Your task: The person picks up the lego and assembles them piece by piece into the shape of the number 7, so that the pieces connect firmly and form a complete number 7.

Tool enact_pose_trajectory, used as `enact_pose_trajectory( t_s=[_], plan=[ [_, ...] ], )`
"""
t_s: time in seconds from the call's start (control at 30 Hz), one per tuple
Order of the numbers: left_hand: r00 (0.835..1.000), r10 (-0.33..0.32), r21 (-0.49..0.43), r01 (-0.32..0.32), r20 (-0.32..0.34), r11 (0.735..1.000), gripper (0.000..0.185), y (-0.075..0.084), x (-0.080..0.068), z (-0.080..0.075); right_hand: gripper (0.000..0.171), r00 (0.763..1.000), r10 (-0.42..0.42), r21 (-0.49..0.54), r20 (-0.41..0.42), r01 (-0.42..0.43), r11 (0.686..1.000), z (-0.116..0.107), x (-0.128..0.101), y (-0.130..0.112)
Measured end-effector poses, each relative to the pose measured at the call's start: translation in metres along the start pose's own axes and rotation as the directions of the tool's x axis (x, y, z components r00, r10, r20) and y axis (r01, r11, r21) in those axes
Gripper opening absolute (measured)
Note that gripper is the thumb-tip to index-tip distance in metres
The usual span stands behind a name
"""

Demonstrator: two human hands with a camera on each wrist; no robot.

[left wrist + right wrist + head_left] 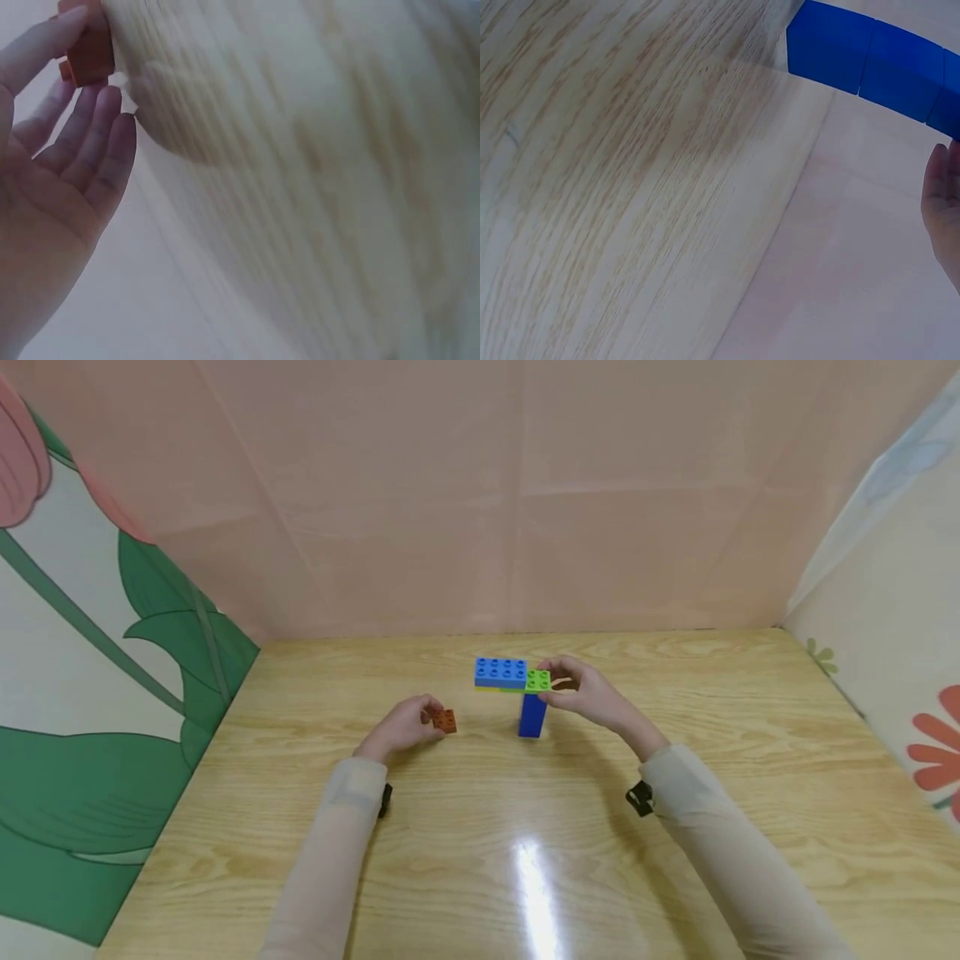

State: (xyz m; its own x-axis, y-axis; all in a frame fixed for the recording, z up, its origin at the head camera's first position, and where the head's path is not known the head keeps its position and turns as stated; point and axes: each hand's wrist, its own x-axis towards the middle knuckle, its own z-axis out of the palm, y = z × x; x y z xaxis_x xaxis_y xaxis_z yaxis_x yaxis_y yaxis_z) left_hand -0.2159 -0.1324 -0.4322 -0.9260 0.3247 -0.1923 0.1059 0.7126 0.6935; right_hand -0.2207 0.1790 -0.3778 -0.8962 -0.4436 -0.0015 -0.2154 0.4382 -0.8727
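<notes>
left fingers: curled round the orange brick, low over the bench, left of the tower.
right fingers: pinching the green brick atop the dark blue column.
risk: the light blue brick overhangs left; a hard press could tip the narrow column.

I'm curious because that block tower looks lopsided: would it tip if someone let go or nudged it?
Probably. The block tower stands on one narrow dark blue column, while its light blue brick overhangs to one side, so it looks top-heavy. The right hand grips the green brick, perhaps steadying it. The pieces look stiff and light.
</notes>
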Motion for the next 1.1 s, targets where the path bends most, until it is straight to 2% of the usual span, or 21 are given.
enact_pose_trajectory(
  t_s=[0.2,0.3,0.4,0.5,0.63,0.73,0.83,0.9,0.97,1.1],
  plan=[
    [0.998,-0.014,-0.072,0.009,-0.063,0.997,0.043,0.002,-0.002,-0.004,0.040,1.000,-0.005,-0.003,0.008,0.005,1.000,0.000,-0.001,-0.001],
    [0.993,0.023,-0.095,-0.034,-0.116,0.995,0.043,0.007,-0.003,-0.010,0.040,1.000,-0.001,0.002,0.008,0.001,1.000,0.000,-0.001,-0.002],
    [0.981,0.059,-0.123,-0.083,-0.185,0.989,0.044,0.017,-0.006,-0.019,0.041,1.000,0.011,0.012,0.008,-0.011,1.000,0.000,-0.001,-0.002],
    [0.958,0.096,-0.160,-0.143,-0.270,0.977,0.044,0.027,-0.008,-0.025,0.040,1.000,0.013,0.019,0.004,-0.013,1.000,0.000,-0.001,-0.001],
    [0.917,0.151,-0.207,-0.240,-0.370,0.948,0.042,0.044,-0.011,-0.029,0.040,1.000,0.005,0.014,-0.003,-0.005,1.000,0.001,-0.002,-0.002],
    [0.886,0.203,-0.217,-0.314,-0.417,0.924,0.042,0.060,-0.014,-0.029,0.040,1.000,0.002,0.016,-0.001,-0.002,1.000,0.001,-0.002,-0.001],
    [0.865,0.243,-0.224,-0.367,-0.439,0.903,0.042,0.076,-0.015,-0.027,0.040,1.000,0.006,0.025,-0.002,-0.006,1.000,0.001,-0.002,-0.001],
    [0.862,0.254,-0.230,-0.381,-0.438,0.896,0.042,0.085,-0.015,-0.025,0.040,1.000,0.005,0.030,-0.004,-0.005,1.000,0.001,-0.002,-0.001],
    [0.867,0.261,-0.242,-0.386,-0.424,0.890,0.042,0.094,-0.015,-0.022,0.041,1.000,0.005,0.028,-0.007,-0.004,1.000,0.001,-0.002,-0.002],
    [0.876,0.281,-0.220,-0.386,-0.393,0.896,0.042,0.106,-0.012,-0.016,0.042,1.000,-0.004,0.031,-0.013,0.005,1.000,0.001,-0.002,-0.001]
  ],
)
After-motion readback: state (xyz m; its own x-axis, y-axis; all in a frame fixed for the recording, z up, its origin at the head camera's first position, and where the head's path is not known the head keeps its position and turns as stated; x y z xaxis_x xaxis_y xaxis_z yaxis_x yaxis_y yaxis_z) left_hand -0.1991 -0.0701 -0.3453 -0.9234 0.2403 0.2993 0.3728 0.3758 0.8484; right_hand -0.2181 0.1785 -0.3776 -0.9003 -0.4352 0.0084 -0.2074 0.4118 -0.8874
